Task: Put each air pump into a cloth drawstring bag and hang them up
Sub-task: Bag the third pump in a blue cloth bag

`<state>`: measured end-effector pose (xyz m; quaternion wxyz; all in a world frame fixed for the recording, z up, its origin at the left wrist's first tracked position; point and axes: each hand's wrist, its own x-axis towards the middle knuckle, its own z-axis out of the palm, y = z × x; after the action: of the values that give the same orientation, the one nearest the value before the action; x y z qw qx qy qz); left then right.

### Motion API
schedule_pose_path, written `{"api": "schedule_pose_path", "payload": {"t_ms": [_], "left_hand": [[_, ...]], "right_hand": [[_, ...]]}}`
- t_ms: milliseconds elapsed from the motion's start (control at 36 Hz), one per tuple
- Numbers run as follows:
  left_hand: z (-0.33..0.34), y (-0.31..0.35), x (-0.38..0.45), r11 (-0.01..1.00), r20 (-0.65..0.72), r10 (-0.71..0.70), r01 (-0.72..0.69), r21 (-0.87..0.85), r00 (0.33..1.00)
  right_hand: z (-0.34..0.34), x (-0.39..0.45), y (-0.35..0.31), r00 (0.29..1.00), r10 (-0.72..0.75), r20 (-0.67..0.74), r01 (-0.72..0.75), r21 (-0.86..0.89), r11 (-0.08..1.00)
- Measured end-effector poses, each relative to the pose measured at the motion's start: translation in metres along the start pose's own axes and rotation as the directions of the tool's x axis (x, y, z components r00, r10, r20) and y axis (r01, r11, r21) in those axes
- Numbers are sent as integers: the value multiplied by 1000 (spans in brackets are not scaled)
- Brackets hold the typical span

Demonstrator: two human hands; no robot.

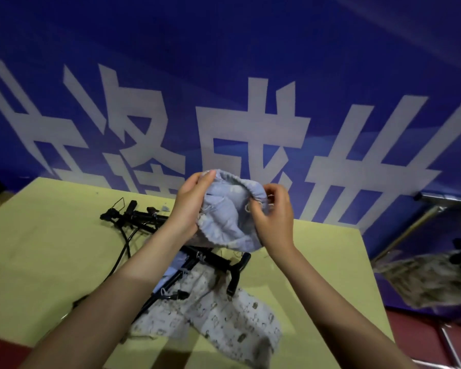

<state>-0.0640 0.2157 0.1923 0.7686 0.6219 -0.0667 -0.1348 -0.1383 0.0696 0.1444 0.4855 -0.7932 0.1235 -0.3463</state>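
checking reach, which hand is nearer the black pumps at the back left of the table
Left. The left hand is just right of the pumps; the right hand is farther right, across the bag.

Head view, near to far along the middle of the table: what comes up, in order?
White patterned cloth bag lying flat → black air pump on the yellow-green table → light blue drawstring bag held up by left hand and right hand → blue banner with white characters.
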Motion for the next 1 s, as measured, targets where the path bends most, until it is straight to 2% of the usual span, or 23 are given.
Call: {"api": "schedule_pose_path", "payload": {"t_ms": [56, 139, 278, 333, 361, 389, 417, 472, 500, 556, 583, 611, 667, 722, 750, 778, 833, 917, 1000], "left_hand": [[-4, -2, -11, 999, -2, -40, 40, 11, 999], [-5, -7, -27, 996, 7, -84, 84, 14, 996], [9, -21, -43, 995, 4, -74, 73, 65, 997], [18, -32, -51, 991, 52, -62, 55, 124, 997], [21, -38, -55, 984, 86, -44, 29, 175, 995], [24, -44, -59, 971, 120, -22, -7, 240, 993], [25, -50, -61, 948, 159, -2, -49, 314, 987], [27, -63, -63, 855, 247, 33, -155, 494, 969], [27, -69, -63, 770, 293, 49, -223, 597, 955], [31, -81, -66, 605, 341, 51, -300, 737, 939], [32, -84, -68, 563, 338, 36, -299, 770, 940], [35, -89, -71, 551, 322, 2, -270, 789, 947], [45, -93, -82, 615, 280, -128, -146, 775, 951], [57, -96, -92, 776, 279, -309, 71, 626, 909], [63, -99, -98, 849, 300, -399, 226, 477, 866], [68, -102, -102, 877, 336, -466, 379, 294, 818], [77, -106, -111, 829, 365, -516, 559, -15, 775], [92, -115, -123, 768, 256, -549, 601, -220, 795], [99, -121, -126, 713, 132, -607, 610, -346, 784]], "right_hand": [[-15, -9, -5, 1000, -10, 14, 9, 41, 999], [-32, -18, -8, 998, -28, 49, 28, -6, 1000], [-61, -28, 6, 996, 51, 76, -33, -225, 974], [-80, -34, 15, 978, 200, 67, -183, -202, 962], [-90, -36, 18, 946, 315, 74, -307, -99, 947], [-98, -39, 20, 896, 431, 106, -438, 55, 897], [-106, -41, 23, 829, 535, 167, -560, 211, 802], [-121, -45, 27, 721, 617, 316, -688, 436, 580], [-128, -46, 31, 684, 622, 381, -717, 508, 477], [-144, -49, 38, 607, 623, 493, -754, 606, 255], [-149, -51, 42, 561, 623, 545, -760, 637, 128], [-154, -54, 46, 520, 615, 592, -763, 646, 23], [-160, -59, 57, 474, 605, 640, -777, 628, -55], [-166, -66, 72, 466, 606, 645, -787, 615, -50], [-170, -69, 77, 460, 607, 648, -796, 604, -41], [-173, -73, 79, 463, 628, 625, -805, 594, 2], [-177, -82, 88, 487, 684, 543, -826, 540, 159], [-186, -93, 96, 546, 640, 540, -838, 342, 426], [-195, -98, 99, 617, 547, 566, -721, 128, 681]]}}
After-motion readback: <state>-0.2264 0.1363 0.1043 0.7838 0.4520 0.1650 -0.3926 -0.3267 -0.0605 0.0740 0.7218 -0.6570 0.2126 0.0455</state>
